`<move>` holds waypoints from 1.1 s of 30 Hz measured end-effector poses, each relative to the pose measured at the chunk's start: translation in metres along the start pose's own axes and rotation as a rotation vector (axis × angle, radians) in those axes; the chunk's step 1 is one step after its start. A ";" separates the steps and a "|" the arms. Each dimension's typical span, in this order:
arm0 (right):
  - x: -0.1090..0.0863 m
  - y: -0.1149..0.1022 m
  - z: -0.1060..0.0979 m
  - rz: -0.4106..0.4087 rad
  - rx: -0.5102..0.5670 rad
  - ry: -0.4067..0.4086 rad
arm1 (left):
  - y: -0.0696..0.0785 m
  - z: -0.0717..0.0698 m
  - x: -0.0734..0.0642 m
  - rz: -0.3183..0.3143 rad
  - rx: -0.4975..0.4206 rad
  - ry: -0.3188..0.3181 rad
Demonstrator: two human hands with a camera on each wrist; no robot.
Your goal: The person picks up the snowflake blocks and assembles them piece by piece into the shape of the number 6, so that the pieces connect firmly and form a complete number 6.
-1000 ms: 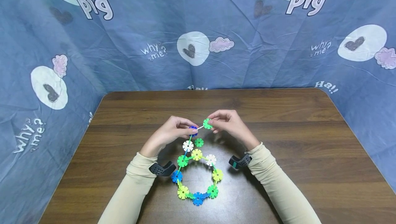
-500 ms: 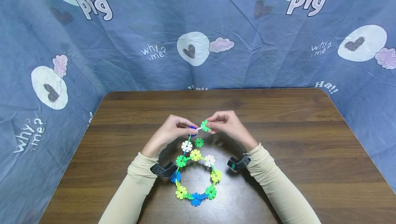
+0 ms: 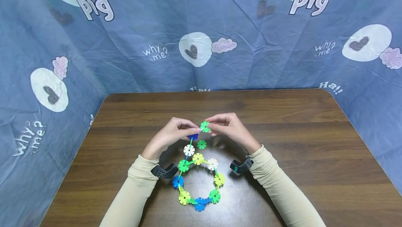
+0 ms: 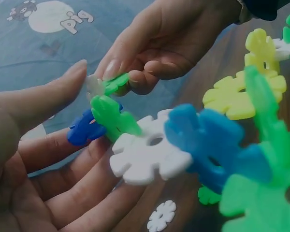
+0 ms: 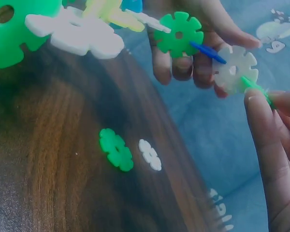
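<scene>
Notched plastic snowflake discs are joined edge to edge into a ring [image 3: 219, 179], with a branch rising from its far left. My left hand [image 3: 176, 133] holds the branch's end, thumb and fingers about the dark blue disc [image 3: 193, 137] and a translucent white disc [image 5: 236, 70]. Between thumb and fingertips, my right hand [image 3: 229, 129] pinches a green disc [image 3: 205, 127]. In the right wrist view this green disc meets the white disc's edge; how deep the slots engage I cannot tell. Lower on the branch sits an opaque white disc [image 4: 150, 150].
A loose green disc [image 3: 201, 144] lies on the wooden table [image 3: 282, 133] between the hands and the ring. Near it is a loose white disc [image 5: 150, 154], seen in the wrist views. A blue printed cloth [image 3: 251, 63] hangs behind the table.
My right hand has moved left, bringing the green disc close to the left hand. The dark blue disc has tipped slightly downward, and the ring has shifted a little toward me.
</scene>
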State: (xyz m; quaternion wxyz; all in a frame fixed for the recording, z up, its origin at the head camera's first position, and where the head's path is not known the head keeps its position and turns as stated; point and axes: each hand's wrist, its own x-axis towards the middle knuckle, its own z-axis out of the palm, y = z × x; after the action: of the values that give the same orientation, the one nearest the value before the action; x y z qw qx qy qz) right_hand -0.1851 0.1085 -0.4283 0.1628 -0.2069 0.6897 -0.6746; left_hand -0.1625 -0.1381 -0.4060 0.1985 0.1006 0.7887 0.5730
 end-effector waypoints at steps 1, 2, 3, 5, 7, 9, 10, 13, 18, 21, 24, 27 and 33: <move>0.000 0.001 0.000 0.000 0.004 -0.010 | -0.001 0.000 0.000 -0.010 -0.003 -0.001; 0.000 0.001 0.001 0.000 0.006 -0.020 | -0.002 0.000 0.001 -0.015 -0.010 -0.005; 0.000 0.002 0.001 -0.001 0.007 -0.028 | -0.003 0.000 0.001 -0.019 -0.018 -0.010; 0.000 0.003 0.003 0.000 0.003 -0.044 | -0.004 0.001 0.001 -0.025 -0.036 -0.024; 0.001 0.004 0.004 -0.001 -0.003 -0.063 | -0.004 0.001 0.002 -0.024 -0.052 -0.036; 0.001 0.005 0.005 -0.004 -0.024 -0.075 | -0.004 0.002 0.001 -0.019 -0.060 -0.046; 0.001 0.006 0.005 -0.005 -0.037 -0.078 | -0.004 0.002 0.001 -0.016 -0.060 -0.049; 0.002 0.010 0.004 -0.015 -0.127 -0.076 | -0.003 0.001 0.001 -0.008 -0.051 -0.049; 0.003 0.020 0.001 -0.006 -0.358 -0.135 | -0.002 0.002 0.001 -0.014 -0.022 -0.042; 0.004 0.025 0.004 -0.021 -0.500 -0.197 | -0.002 0.001 0.001 -0.013 0.010 -0.031; 0.004 0.027 0.008 -0.060 -0.655 -0.223 | -0.002 0.001 0.001 -0.005 0.036 -0.023; 0.003 0.029 0.013 -0.092 -0.751 -0.228 | -0.003 0.000 0.001 0.002 0.038 -0.027; 0.002 0.028 0.016 -0.116 -0.802 -0.237 | -0.003 0.000 0.000 0.004 0.045 -0.035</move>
State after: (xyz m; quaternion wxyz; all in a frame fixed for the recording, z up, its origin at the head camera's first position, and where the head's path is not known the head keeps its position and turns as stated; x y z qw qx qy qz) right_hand -0.1804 0.0934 -0.4567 0.1094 -0.3683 0.8614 -0.3323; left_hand -0.1620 -0.1395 -0.4083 0.2086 0.1166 0.7978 0.5536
